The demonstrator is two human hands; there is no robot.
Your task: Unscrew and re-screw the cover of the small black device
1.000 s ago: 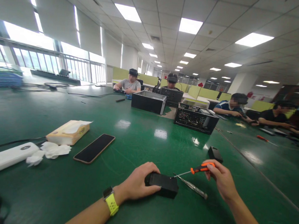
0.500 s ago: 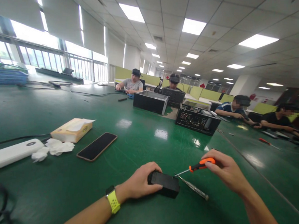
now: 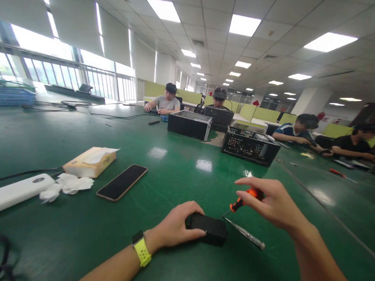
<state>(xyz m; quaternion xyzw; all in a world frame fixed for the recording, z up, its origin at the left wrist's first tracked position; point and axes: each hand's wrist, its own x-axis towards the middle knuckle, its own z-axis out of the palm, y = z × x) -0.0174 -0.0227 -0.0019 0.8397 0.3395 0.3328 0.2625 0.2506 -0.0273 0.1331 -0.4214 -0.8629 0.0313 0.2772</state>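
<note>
My left hand [image 3: 179, 226] is closed around the left end of a black rectangular box [image 3: 213, 229] on the green table, thumb along its near side. In my right hand [image 3: 274, 203] is a screwdriver [image 3: 241, 200] with an orange and black handle. The thumb and forefinger stand apart beside the handle, whose rear end the hand hides; the other fingers are mostly out of sight. Its shaft slants down to the top far edge of the box. A second, slim screwdriver with a clear handle [image 3: 247, 233] lies on the table just right of the box.
To the left lie a phone [image 3: 122, 182], a tissue pack [image 3: 89, 162], crumpled tissues [image 3: 72, 184] and a white power strip [image 3: 13, 193]. Two open computer cases [image 3: 188, 127] stand farther back. Another screwdriver [image 3: 341, 174] lies at right. Several people sit around the table.
My right hand has spread its thumb and forefinger apart and shifted slightly left around the screwdriver handle. The shaft stands somewhat steeper. My left hand still holds the box.
</note>
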